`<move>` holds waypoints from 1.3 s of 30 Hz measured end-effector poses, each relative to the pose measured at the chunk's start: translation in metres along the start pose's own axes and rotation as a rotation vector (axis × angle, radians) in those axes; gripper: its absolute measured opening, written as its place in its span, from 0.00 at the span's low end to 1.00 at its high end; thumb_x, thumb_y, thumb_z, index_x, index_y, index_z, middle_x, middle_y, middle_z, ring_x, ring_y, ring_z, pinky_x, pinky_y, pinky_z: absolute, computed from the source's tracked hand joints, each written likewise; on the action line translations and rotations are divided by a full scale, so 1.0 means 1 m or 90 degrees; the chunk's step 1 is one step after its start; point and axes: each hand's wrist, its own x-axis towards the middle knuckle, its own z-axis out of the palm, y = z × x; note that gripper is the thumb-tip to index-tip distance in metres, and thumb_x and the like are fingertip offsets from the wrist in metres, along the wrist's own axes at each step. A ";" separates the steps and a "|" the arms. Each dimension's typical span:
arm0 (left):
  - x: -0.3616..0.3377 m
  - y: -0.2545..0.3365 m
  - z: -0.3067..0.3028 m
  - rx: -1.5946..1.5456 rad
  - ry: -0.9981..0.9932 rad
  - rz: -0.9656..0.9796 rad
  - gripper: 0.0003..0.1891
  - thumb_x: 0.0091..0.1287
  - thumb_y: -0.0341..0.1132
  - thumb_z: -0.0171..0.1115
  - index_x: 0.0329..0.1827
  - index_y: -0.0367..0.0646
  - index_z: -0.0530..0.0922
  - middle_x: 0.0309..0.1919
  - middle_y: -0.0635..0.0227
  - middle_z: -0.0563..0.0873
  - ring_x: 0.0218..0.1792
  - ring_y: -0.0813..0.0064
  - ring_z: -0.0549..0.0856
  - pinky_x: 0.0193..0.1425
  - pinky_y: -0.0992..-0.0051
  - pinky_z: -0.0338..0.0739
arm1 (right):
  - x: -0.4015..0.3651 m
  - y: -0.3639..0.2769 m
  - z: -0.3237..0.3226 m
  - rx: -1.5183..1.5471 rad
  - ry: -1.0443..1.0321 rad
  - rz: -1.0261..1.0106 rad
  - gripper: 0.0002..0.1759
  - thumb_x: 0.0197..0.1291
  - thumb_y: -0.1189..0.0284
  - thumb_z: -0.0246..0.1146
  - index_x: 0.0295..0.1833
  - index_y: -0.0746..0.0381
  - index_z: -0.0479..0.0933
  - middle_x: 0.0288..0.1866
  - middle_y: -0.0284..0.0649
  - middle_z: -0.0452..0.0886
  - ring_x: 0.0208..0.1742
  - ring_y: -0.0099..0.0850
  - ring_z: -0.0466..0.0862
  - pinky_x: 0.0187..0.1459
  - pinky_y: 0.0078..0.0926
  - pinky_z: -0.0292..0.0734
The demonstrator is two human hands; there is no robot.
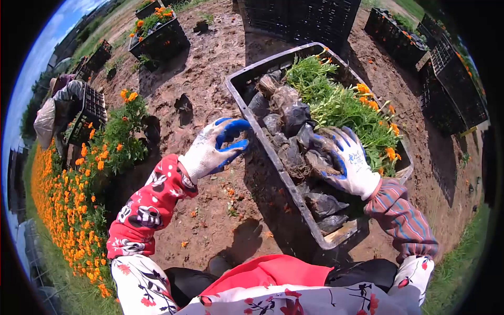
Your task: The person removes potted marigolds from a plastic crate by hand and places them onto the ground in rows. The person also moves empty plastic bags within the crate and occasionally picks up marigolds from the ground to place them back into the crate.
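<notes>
My left hand (217, 147), in a white glove with blue palm and fingertips, is beside the crate's left rim. Its fingers are curved and apart, with nothing between them. My right hand (344, 161), gloved the same way, is inside the black plastic crate (287, 193). Thumb and fingers are wrapped round a soil-filled black plant bag (318, 162). More bagged marigold plants lie on their sides there, root bags (294, 116) to the left and green leaves (341, 105) with orange flowers (363, 89) to the right.
A dense row of orange marigolds (68, 199) grows at the left, with another person (63, 100) beyond it near a crate (93, 107). Black crates holding plants (160, 44) stand behind and at the right (399, 42). A tall black crate (299, 21) is straight ahead.
</notes>
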 end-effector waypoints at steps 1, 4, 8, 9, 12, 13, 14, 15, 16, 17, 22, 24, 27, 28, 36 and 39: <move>-0.033 -0.025 -0.005 -0.024 0.023 -0.090 0.18 0.62 0.34 0.65 0.55 0.40 0.76 0.41 0.69 0.82 0.43 0.80 0.81 0.52 0.76 0.75 | 0.006 0.000 -0.003 0.068 -0.016 0.057 0.28 0.56 0.54 0.58 0.61 0.53 0.70 0.61 0.48 0.70 0.63 0.48 0.67 0.66 0.52 0.53; -0.142 -0.128 -0.001 -0.075 0.010 -0.353 0.17 0.63 0.39 0.63 0.52 0.42 0.77 0.45 0.69 0.84 0.43 0.78 0.80 0.49 0.75 0.76 | 0.015 -0.011 -0.007 0.140 -0.078 0.076 0.20 0.62 0.57 0.52 0.54 0.55 0.76 0.64 0.45 0.69 0.66 0.49 0.64 0.68 0.51 0.50; -0.279 -0.273 0.012 -0.120 0.273 -0.584 0.18 0.62 0.41 0.64 0.52 0.41 0.76 0.44 0.66 0.84 0.46 0.75 0.80 0.52 0.72 0.75 | -0.006 -0.014 0.015 -0.058 -0.083 -0.047 0.31 0.47 0.67 0.66 0.60 0.58 0.69 0.64 0.52 0.65 0.67 0.55 0.62 0.66 0.55 0.54; -0.301 -0.297 0.004 -0.116 0.384 -0.616 0.19 0.62 0.41 0.64 0.52 0.40 0.76 0.44 0.65 0.84 0.47 0.73 0.80 0.53 0.72 0.74 | -0.014 -0.007 0.022 -0.097 -0.081 -0.039 0.34 0.44 0.69 0.68 0.61 0.59 0.68 0.64 0.54 0.64 0.67 0.57 0.61 0.66 0.55 0.55; -0.332 -0.366 -0.045 0.081 0.621 -0.695 0.32 0.50 0.48 0.73 0.55 0.40 0.74 0.48 0.60 0.82 0.51 0.60 0.80 0.56 0.68 0.74 | -0.034 0.020 0.044 -0.199 -0.067 -0.005 0.39 0.41 0.72 0.70 0.62 0.63 0.64 0.65 0.58 0.62 0.68 0.59 0.60 0.66 0.56 0.57; -0.318 -0.361 -0.070 0.214 0.591 -0.663 0.38 0.46 0.51 0.74 0.58 0.40 0.72 0.52 0.58 0.79 0.55 0.58 0.77 0.61 0.65 0.70 | -0.037 0.029 0.053 -0.232 -0.059 0.016 0.38 0.43 0.72 0.70 0.62 0.64 0.63 0.64 0.59 0.63 0.67 0.59 0.61 0.66 0.55 0.57; -0.301 -0.354 -0.093 0.339 0.557 -0.625 0.44 0.43 0.54 0.75 0.61 0.40 0.69 0.57 0.57 0.77 0.59 0.57 0.75 0.66 0.62 0.66 | -0.041 0.037 0.054 -0.227 -0.031 -0.017 0.37 0.44 0.72 0.69 0.62 0.66 0.63 0.64 0.59 0.63 0.67 0.59 0.61 0.66 0.55 0.57; -0.283 -0.382 -0.103 0.383 0.525 -0.661 0.49 0.42 0.59 0.73 0.65 0.41 0.63 0.61 0.56 0.72 0.62 0.56 0.71 0.68 0.59 0.61 | -0.042 0.035 0.051 -0.225 -0.031 -0.027 0.35 0.45 0.72 0.68 0.61 0.67 0.63 0.63 0.60 0.64 0.66 0.60 0.62 0.66 0.54 0.57; -0.263 -0.407 -0.111 0.429 0.488 -0.695 0.55 0.42 0.64 0.71 0.70 0.42 0.58 0.66 0.55 0.67 0.65 0.54 0.67 0.71 0.57 0.56 | -0.040 0.032 0.048 -0.223 -0.030 -0.037 0.33 0.46 0.72 0.66 0.59 0.68 0.63 0.62 0.61 0.65 0.66 0.60 0.63 0.66 0.54 0.57; -0.236 -0.412 -0.116 0.377 0.473 -0.751 0.57 0.43 0.67 0.67 0.72 0.44 0.53 0.69 0.54 0.61 0.68 0.52 0.61 0.72 0.55 0.52 | -0.039 0.029 0.045 -0.222 -0.029 -0.047 0.32 0.48 0.72 0.65 0.58 0.69 0.63 0.61 0.61 0.65 0.65 0.61 0.63 0.66 0.54 0.57; -0.152 -0.438 -0.125 0.163 0.297 -0.813 0.47 0.60 0.66 0.49 0.76 0.52 0.41 0.75 0.56 0.42 0.74 0.52 0.44 0.75 0.52 0.41 | -0.024 0.008 0.036 -0.218 -0.074 -0.009 0.27 0.46 0.74 0.62 0.53 0.71 0.67 0.59 0.63 0.67 0.64 0.62 0.63 0.66 0.54 0.56; -0.138 -0.435 -0.132 0.119 0.291 -0.876 0.45 0.61 0.64 0.48 0.74 0.52 0.43 0.73 0.57 0.44 0.73 0.55 0.46 0.74 0.53 0.42 | -0.035 0.024 0.039 -0.222 -0.073 -0.027 0.34 0.44 0.72 0.65 0.59 0.68 0.63 0.62 0.61 0.64 0.66 0.62 0.61 0.66 0.55 0.55; -0.147 -0.457 -0.133 0.162 0.344 -0.863 0.39 0.62 0.62 0.48 0.70 0.51 0.47 0.68 0.59 0.49 0.68 0.59 0.50 0.71 0.56 0.46 | -0.048 0.034 0.044 -0.216 -0.061 -0.038 0.44 0.42 0.69 0.70 0.65 0.61 0.58 0.64 0.55 0.62 0.68 0.61 0.59 0.66 0.59 0.54; -0.151 -0.462 -0.133 0.176 0.362 -0.846 0.38 0.63 0.61 0.48 0.69 0.51 0.48 0.66 0.60 0.51 0.67 0.60 0.52 0.70 0.57 0.47 | -0.047 0.032 0.045 -0.209 -0.063 -0.035 0.42 0.43 0.69 0.69 0.65 0.61 0.58 0.63 0.55 0.63 0.67 0.61 0.59 0.66 0.59 0.54; -0.208 -0.429 -0.112 0.134 0.475 -0.622 0.24 0.67 0.54 0.49 0.57 0.48 0.60 0.53 0.67 0.63 0.55 0.70 0.63 0.61 0.66 0.58 | -0.051 0.039 0.060 -0.182 -0.020 -0.019 0.26 0.55 0.71 0.60 0.60 0.62 0.64 0.61 0.52 0.66 0.66 0.55 0.61 0.66 0.54 0.56; -0.220 -0.391 -0.104 0.019 0.483 -0.474 0.20 0.69 0.51 0.49 0.53 0.47 0.65 0.48 0.69 0.68 0.51 0.74 0.67 0.58 0.69 0.62 | -0.052 0.054 0.066 -0.158 -0.004 0.008 0.20 0.60 0.72 0.57 0.58 0.62 0.66 0.60 0.51 0.67 0.66 0.54 0.62 0.66 0.52 0.56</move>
